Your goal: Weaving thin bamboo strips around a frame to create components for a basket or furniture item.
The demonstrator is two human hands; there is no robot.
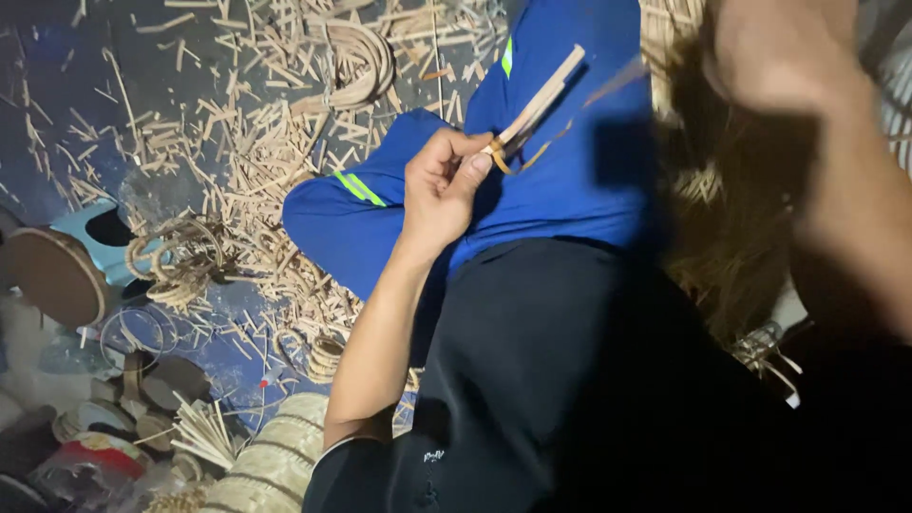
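Left hand point(439, 185) pinches cane strips point(537, 103); right hand point(774, 47) blurred, grip unclear; offcuts point(247, 142) litter floor.

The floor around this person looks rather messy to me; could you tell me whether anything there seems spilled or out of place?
Yes. Short cut cane offcuts lie scattered thickly over the blue floor, around coiled cane rings. The left hand pinches a few cane strips; the right hand is blurred.

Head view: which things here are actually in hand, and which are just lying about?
In hand:
- thin pale cane strips, pinched in the left hand
- right hand, raised and blurred, grip unclear

Lying about:
- pale cane offcuts strewn on the floor
- coiled cane rings
- round brown disc
- woven pale basket
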